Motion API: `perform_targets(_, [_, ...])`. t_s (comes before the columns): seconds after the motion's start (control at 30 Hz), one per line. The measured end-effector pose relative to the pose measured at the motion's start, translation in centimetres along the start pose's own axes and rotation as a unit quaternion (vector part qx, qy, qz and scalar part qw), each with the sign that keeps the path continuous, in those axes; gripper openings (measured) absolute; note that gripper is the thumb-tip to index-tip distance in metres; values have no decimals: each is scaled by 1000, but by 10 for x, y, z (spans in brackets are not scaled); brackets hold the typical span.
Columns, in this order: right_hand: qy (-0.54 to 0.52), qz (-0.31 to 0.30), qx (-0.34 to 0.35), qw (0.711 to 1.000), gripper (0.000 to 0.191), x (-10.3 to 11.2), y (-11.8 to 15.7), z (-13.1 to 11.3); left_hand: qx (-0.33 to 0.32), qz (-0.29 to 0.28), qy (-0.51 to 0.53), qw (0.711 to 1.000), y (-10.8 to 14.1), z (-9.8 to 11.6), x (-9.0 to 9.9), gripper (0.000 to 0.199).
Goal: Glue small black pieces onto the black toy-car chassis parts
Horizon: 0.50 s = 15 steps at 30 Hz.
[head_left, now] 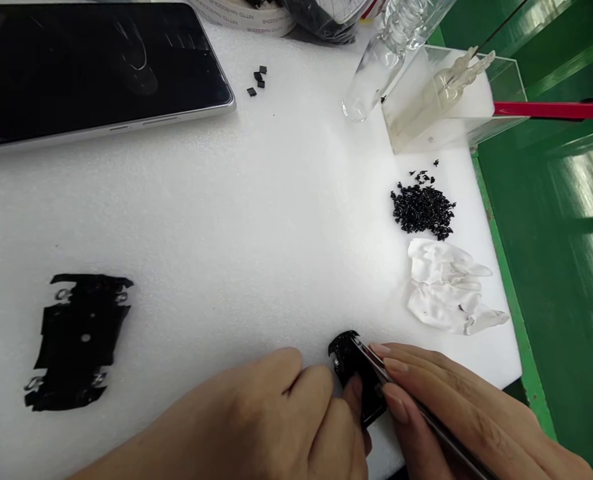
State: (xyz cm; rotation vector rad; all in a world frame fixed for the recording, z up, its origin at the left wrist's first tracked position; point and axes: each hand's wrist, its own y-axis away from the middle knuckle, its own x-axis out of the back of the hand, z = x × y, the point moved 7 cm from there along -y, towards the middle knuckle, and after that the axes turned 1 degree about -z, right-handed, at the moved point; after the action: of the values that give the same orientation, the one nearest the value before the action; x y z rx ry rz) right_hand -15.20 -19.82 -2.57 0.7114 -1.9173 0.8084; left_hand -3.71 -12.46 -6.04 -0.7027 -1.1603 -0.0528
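Observation:
My left hand (296, 413) is closed on a small black plastic part (347, 353) near the lower middle of the view. Its thumb presses on the part's face, and the fingers hide much of its left side. In my right hand (456, 393) is a pair of metal tweezers (439, 427), pinched between thumb and fingers. The tweezer tips reach the upper end of the black part; whether they grip a tiny piece cannot be made out. Another black part (79, 343), with clear rings at its corners, lies apart at the left.
A pile of tiny black pieces (423, 210) lies right, above a crumpled white cloth (449, 287). Behind stand a clear glass vial (371, 80) and a clear box (506, 77) holding a bottle. A phone (101, 73), several black squares (258, 77) and a tape roll (249, 19) are at the back.

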Motion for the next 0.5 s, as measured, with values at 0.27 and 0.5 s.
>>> perform_targets(0.27, [-17, 11, -25, 999, 23, 3, -4, 0, 4, 0, -1, 1000, -1, 0, 1, 28])
perform_targets(0.5, [-12, 2, -23, 1000, 24, 4, -2, 2, 7, -6, 1, 1000, 0, -1, 8, 26])
